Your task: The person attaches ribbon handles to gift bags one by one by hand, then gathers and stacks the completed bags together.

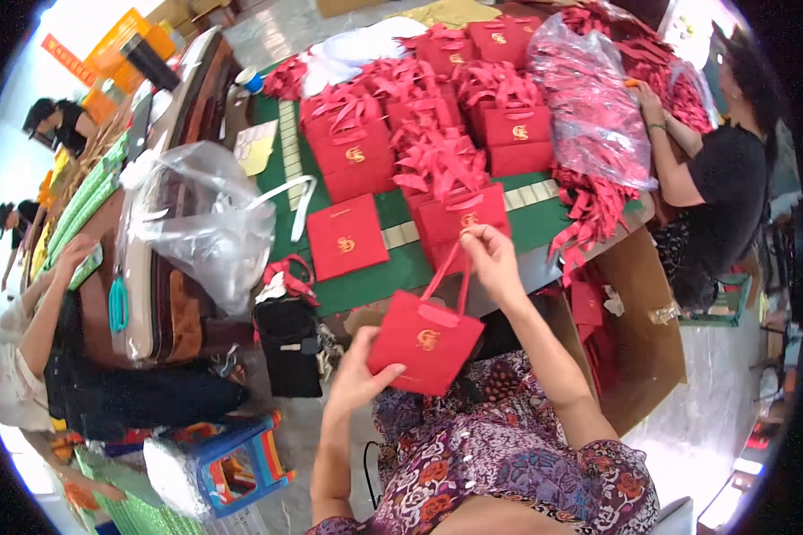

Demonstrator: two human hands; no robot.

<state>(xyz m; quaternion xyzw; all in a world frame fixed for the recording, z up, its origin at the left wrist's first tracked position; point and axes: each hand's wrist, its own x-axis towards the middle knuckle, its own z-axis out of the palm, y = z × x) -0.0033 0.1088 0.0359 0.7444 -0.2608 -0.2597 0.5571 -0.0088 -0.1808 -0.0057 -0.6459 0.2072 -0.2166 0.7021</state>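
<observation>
While your left hand (pixel 361 367) grips the side of the red bag (pixel 426 343) above your lap, your right hand (pixel 493 259) has its fingertips pinched together on the ribbon handle (pixel 465 290), which looks already fitted. Ribboned bags (pixel 352 162) standing on the green table (pixel 330 295) seem done; the flat bag (pixel 346 239) near them, showing no ribbon, is probably left.

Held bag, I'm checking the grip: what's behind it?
Floral clothing shows beyond its lower edge; the bag covers whatever is directly behind, including any fingertips of the left hand.
</observation>
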